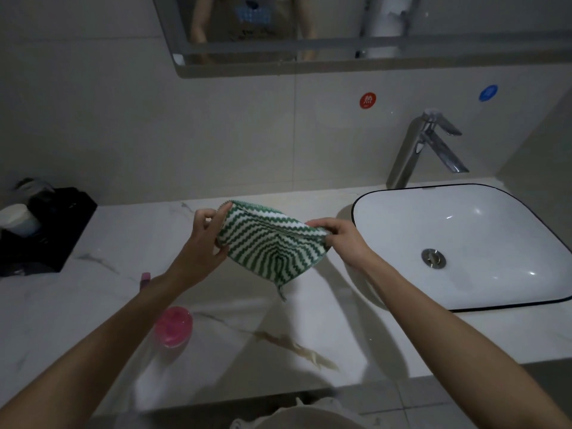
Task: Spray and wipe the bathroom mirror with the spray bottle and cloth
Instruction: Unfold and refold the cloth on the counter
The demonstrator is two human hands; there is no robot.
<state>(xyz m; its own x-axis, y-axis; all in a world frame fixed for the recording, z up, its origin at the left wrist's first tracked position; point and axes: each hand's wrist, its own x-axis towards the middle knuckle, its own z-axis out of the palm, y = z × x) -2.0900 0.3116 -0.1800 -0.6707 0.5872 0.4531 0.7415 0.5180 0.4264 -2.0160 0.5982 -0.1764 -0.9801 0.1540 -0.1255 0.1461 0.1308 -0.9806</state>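
While both hands, left hand (204,243) and right hand (340,239), pinch opposite edges of the green-and-white zigzag-striped cloth (266,243), it hangs stretched above the marble table (93,305), left of the white sink (464,243). The pink-capped spray bottle (171,323) stands just below the left forearm; a careless elbow could topple it.

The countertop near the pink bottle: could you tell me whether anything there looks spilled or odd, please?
Yes. A yellowish-brown streak runs across the white countertop right of the pink bottle; it looks like a stain or spill. Both hands hold the cloth above the counter.
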